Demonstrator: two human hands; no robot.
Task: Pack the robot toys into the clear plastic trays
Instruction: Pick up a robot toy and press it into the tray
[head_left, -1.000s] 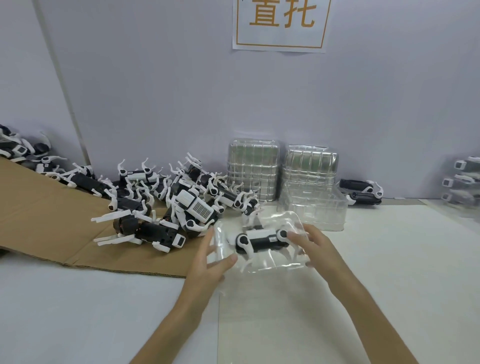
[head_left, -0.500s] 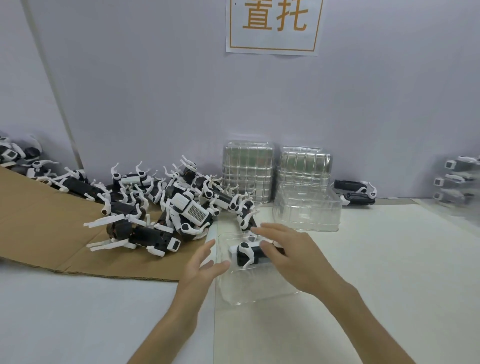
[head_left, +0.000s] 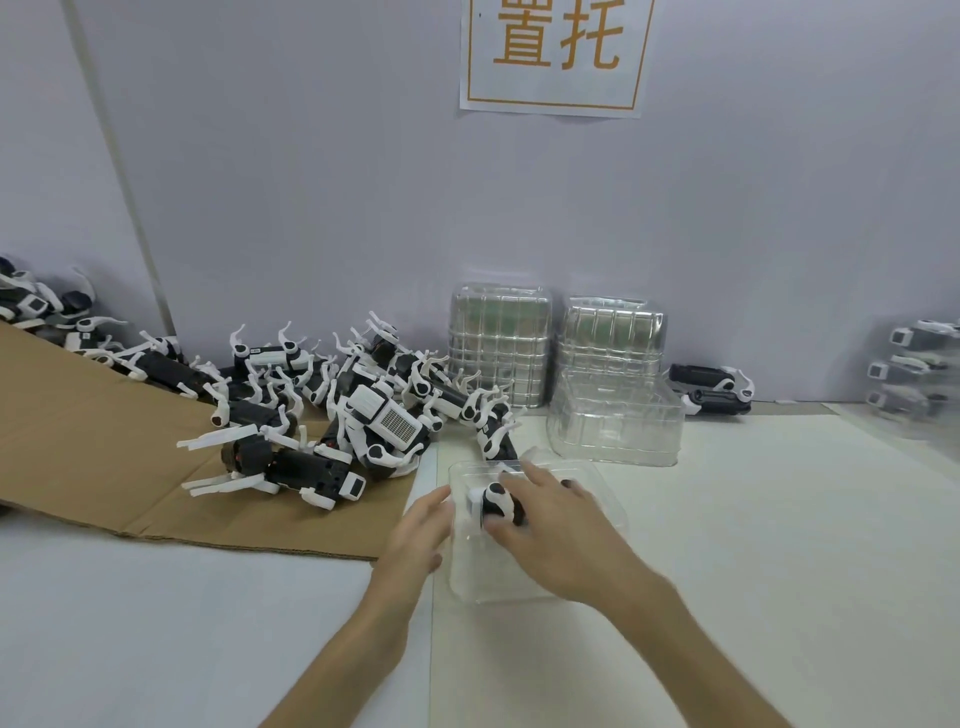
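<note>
Clear tray (head_left: 524, 582) touched by left hand (head_left: 418, 535), grip spread; right hand (head_left: 558, 525), grip pinching robot toy (head_left: 492, 500) inside.

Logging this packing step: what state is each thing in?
robot toy: inside clear tray.
clear tray: flat on table.
right hand: grips robot toy.
left hand: open, touching tray's left wall.
toy pile: loose, unpacked, on cardboard.
spare trays: empty, stacked.
</note>
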